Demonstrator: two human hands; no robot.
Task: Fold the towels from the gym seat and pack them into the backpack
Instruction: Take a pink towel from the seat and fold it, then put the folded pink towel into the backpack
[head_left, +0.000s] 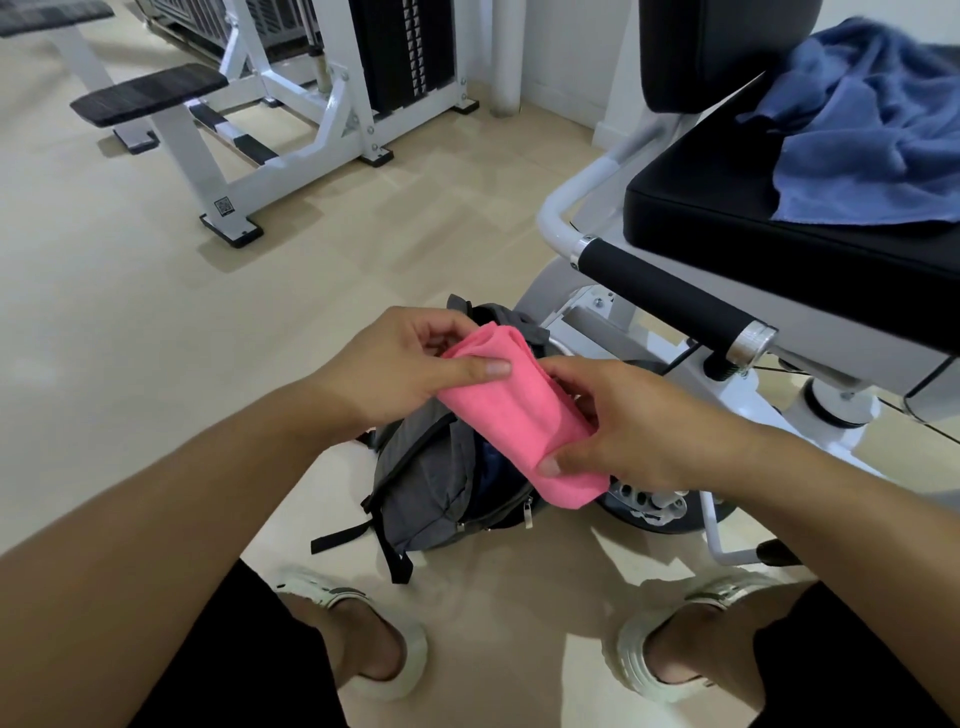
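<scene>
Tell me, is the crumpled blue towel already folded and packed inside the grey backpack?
No, the crumpled blue towel lies unfolded on the black padded gym seat, while the grey backpack stands on the floor below.

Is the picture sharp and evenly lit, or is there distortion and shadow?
Head view: sharp on the hands and the pink towel; wide-angle bending of the bench frame near the edges; soft, even light, only faint shadows on the floor.

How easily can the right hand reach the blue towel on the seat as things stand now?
Probably not at once. The right hand and the left hand both grip the folded pink towel above the open backpack. The blue towel lies uncovered on the seat, so the way looks free once the hand lets go.
</scene>
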